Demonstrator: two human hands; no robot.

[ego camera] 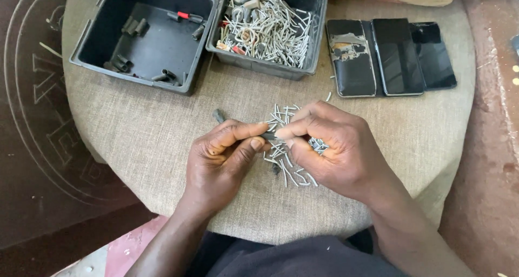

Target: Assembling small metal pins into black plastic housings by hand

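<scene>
My left hand (224, 158) and my right hand (332, 150) meet fingertip to fingertip over a loose pile of small grey metal pins (282, 147) on a round cloth-covered table (146, 142). Between the two thumbs and forefingers I pinch a small dark tube piece (268, 136). My right hand also cups a few pins (318, 144) in its palm. One more dark tube piece (218, 115) lies on the cloth just left of the pile.
A dark tray (92, 39) at the back left holds a few dark tube pieces and a red-marked part. A second tray (313, 28) beside it is full of metal pins. Three dark phones (397, 55) lie at the back right.
</scene>
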